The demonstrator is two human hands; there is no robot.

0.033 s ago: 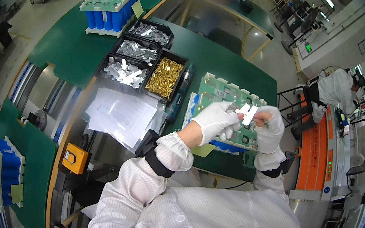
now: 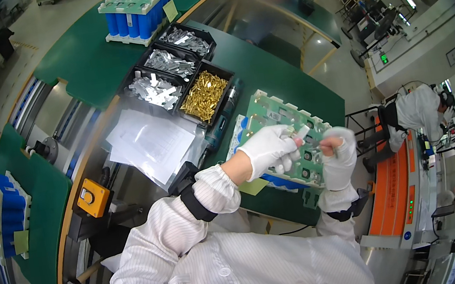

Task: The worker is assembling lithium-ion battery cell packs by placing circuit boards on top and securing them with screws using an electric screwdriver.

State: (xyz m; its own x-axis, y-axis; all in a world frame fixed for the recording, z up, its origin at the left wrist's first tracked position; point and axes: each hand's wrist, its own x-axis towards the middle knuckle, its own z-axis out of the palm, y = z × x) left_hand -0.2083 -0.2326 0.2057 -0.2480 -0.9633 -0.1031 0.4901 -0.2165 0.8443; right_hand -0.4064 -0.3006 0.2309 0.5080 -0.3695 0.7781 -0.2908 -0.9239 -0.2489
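Observation:
My left hand (image 2: 269, 151), in a white glove with bare fingertips, pinches a small shiny metal tab (image 2: 302, 132). It is held over the green top board of a battery module (image 2: 270, 113), which has white frame edges and blue cells below. Just right of it, above the module's right end, my right hand (image 2: 337, 152) is gloved too, fingers curled together and slightly smeared by motion. Whatever lies between its fingertips, if anything, I cannot make out. The two hands are apart.
Black bins hold metal tabs (image 2: 156, 91) and brass-coloured fasteners (image 2: 205, 97). A power screwdriver (image 2: 216, 133) lies beside them, near papers (image 2: 151, 141). Other battery modules stand far (image 2: 138, 11) and left (image 2: 5, 207). A yellow button box (image 2: 93, 197) sits at the table edge. A co-worker (image 2: 420, 113) is at right.
My right hand has moved slightly right, away from the left. The bright metal tab that was between both hands now shows smaller and turned at my left fingertips.

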